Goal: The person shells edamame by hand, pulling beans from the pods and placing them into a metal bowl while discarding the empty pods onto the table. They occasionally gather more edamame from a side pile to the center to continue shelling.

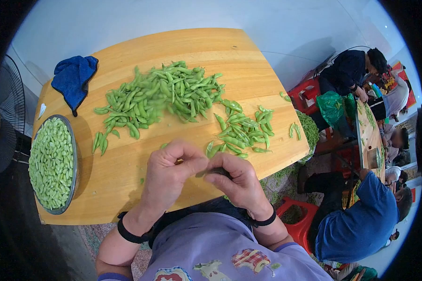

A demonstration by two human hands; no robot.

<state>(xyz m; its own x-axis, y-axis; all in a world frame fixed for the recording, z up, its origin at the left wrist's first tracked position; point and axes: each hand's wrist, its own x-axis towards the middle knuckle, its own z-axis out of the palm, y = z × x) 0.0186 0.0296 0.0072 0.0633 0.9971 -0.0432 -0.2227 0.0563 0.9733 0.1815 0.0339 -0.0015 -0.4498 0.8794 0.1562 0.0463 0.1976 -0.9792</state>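
Observation:
My left hand (173,168) is closed in a pinch, its fingertips meeting those of my right hand near the table's front edge. What the left fingers hold, if anything, is hidden. My right hand (239,182) is curled round a small dark object (222,171), mostly covered by the fingers. Just beyond the hands lies a smaller group of green bean pods (241,133). Farther back a big heap of pods (169,91) spreads over the wooden table (122,178). At the left, a round metal bowl (74,164) is full of shelled green beans (51,164).
A blue cloth (74,79) lies at the back left, with a black fan (7,117) beyond the table. To the right are a red stool (297,222), a pile of pods (307,133), and other people, one in a blue shirt (356,225), around another table (368,136).

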